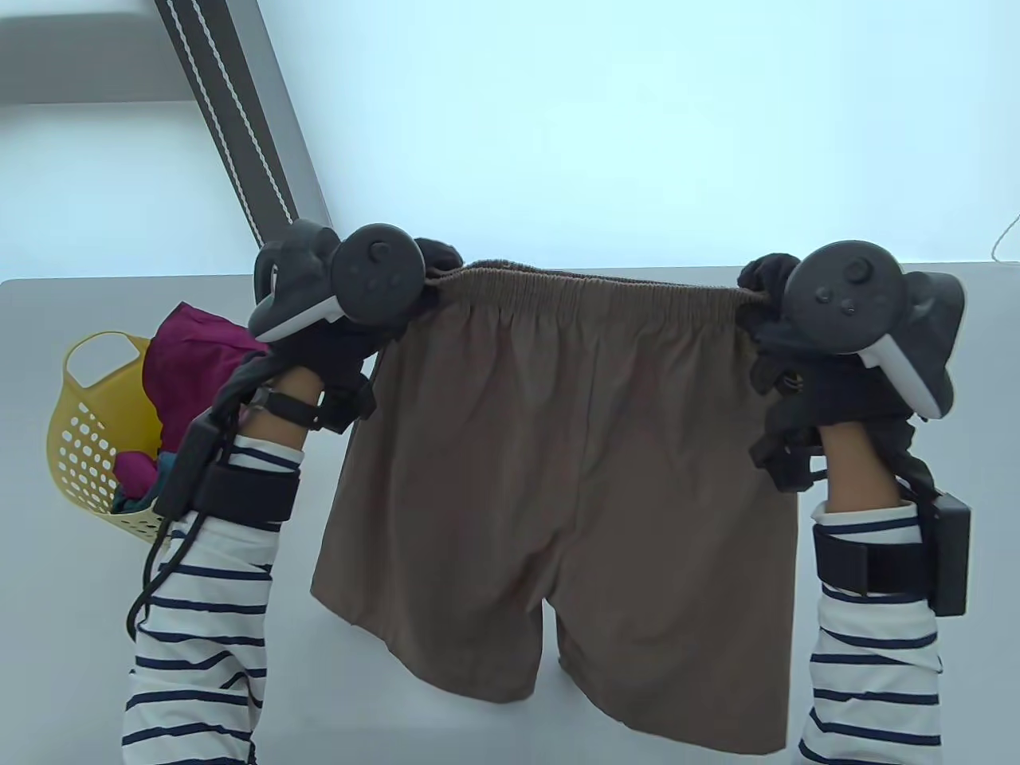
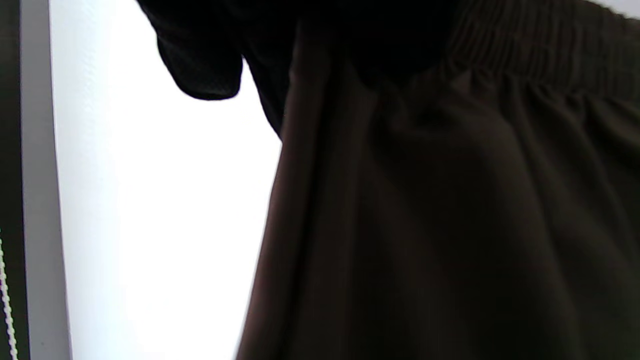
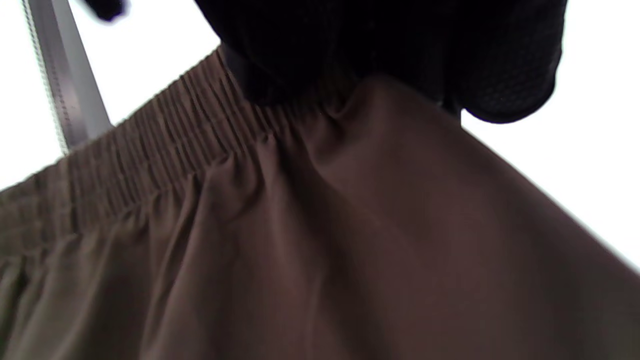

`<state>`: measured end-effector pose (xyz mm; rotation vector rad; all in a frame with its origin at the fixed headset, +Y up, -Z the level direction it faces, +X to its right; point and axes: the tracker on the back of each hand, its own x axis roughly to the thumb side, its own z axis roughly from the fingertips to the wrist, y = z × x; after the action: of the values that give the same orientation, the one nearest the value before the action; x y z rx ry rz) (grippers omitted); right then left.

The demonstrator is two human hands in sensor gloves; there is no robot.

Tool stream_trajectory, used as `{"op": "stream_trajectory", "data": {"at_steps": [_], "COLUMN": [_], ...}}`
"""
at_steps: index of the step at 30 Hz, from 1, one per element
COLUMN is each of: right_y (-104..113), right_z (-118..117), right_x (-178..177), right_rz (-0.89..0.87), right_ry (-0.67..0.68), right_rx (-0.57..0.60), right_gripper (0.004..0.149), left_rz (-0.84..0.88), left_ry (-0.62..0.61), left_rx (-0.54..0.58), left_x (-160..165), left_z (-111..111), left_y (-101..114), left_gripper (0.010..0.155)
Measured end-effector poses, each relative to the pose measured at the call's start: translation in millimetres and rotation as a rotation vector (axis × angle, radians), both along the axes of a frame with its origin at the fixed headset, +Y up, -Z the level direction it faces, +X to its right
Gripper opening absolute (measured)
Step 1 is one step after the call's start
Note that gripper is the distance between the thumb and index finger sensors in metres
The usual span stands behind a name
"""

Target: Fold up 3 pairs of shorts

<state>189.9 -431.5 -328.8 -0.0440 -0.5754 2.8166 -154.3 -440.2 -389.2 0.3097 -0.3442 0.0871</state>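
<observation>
Pale grey, the surface (image 1: 96,295) stretches away under bright window light. Above it hang brown shorts (image 1: 558,494), spread out by the elastic waistband, legs dangling down. At the left end the left hand (image 1: 351,319) has its grip closed on the waistband corner; at the right end the right hand (image 1: 789,319) pinches the other. Far left sits a yellow basket (image 1: 80,430) holding more clothes (image 1: 191,358).

Brown shorts (image 1: 558,478), yellow basket (image 1: 80,430)
</observation>
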Motion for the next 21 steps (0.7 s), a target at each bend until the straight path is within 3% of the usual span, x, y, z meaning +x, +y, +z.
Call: {"op": "stream_trajectory", "data": {"at_steps": [1, 2, 3, 6, 9, 12, 14, 17, 21], "right_y": [1, 4, 8, 14, 4, -26, -54, -113, -195], "right_z": [2, 9, 16, 40, 61, 75, 81, 79, 67], "right_x": [-3, -9, -13, -19, -15, -7, -4, -6, -19], "right_rz": [0.016, 0.043, 0.076, 0.172, 0.274, 0.384, 0.43, 0.441, 0.435], "right_ry": [-0.03, -0.113, -0.13, -0.127, -0.043, 0.086, 0.178, 0.369, 0.544], "right_rx": [0.064, 0.25, 0.365, 0.525, 0.564, 0.454, 0.316, -0.044, -0.49], "right_gripper": [0.046, 0.047, 0.047, 0.048, 0.048, 0.047, 0.046, 0.046, 0.05], "left_rz": [0.01, 0.016, 0.024, 0.127, 0.124, -0.015, -0.203, -0.418, -0.534], "left_ry": [0.038, 0.088, 0.127, 0.118, 0.03, -0.085, -0.16, -0.276, -0.394], "left_rx": [0.065, 0.153, 0.231, 0.412, 0.544, 0.545, 0.498, 0.329, 0.028], "left_x": [0, 0, -1, -8, -16, -20, -18, -14, -6], "left_z": [-1, -1, 2, 18, 39, 61, 76, 94, 112], "left_y": [2, 8, 15, 30, 28, -1, -41, -115, -214], "left_gripper": [0.044, 0.045, 0.045, 0.046, 0.045, 0.045, 0.046, 0.047, 0.05]}}
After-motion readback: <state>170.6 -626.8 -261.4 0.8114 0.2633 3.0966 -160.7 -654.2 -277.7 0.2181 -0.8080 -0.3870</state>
